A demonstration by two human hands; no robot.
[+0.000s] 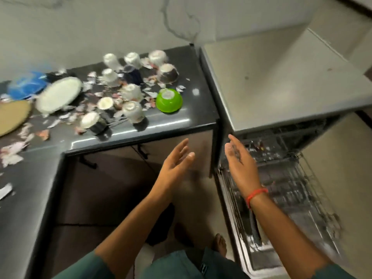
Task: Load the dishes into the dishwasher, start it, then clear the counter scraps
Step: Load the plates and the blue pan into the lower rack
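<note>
Hands empty: left hand point(177, 158) and right hand point(239, 156) both held out with fingers straight, gripping nothing, below the counter point(193, 121) edge. Dishwasher point(281, 81) stands just right of the counter, door down, wire rack point(281, 188) drawn out. Upturned cups point(132, 109), a green bowl point(169, 100), a white plate point(59, 93) and a blue plate point(28, 84) sit on the counter. Scraps point(14, 150) lie scattered among them. Red thread band point(256, 195) on right wrist.

Cups point(131, 91), bowl point(169, 100), scraps point(12, 152) on counter point(197, 117); dishwasher point(281, 87) right of counter; rack point(281, 188) pulled out in front.
</note>
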